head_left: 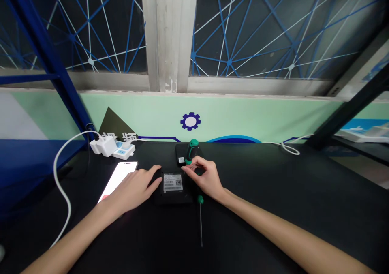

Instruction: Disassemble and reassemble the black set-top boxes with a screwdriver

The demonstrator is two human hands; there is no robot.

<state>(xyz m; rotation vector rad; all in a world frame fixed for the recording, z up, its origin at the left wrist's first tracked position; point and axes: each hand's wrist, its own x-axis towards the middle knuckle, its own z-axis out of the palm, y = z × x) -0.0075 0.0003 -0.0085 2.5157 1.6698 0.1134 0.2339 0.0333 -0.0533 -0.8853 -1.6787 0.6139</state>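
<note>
A black box-shaped device (172, 183) with a white printed label lies on the black table. My left hand (138, 185) rests at its left side, fingers apart, the fingertips touching its edge. Over the device's far right corner, my right hand (205, 174) pinches the shaft of an upright screwdriver (192, 149) with a green and black handle. The screwdriver's tip is hard to make out. A second screwdriver (200, 217) lies just right of the device, its shaft pointing toward me.
A lit phone (120, 176) lies partly under my left forearm. Behind it are a white power strip (124, 150) and a plugged-in charger (105, 145) with a white cable. A dark flat object (180, 151) with a small label sits behind the device. White cable (290, 148) lies at back right.
</note>
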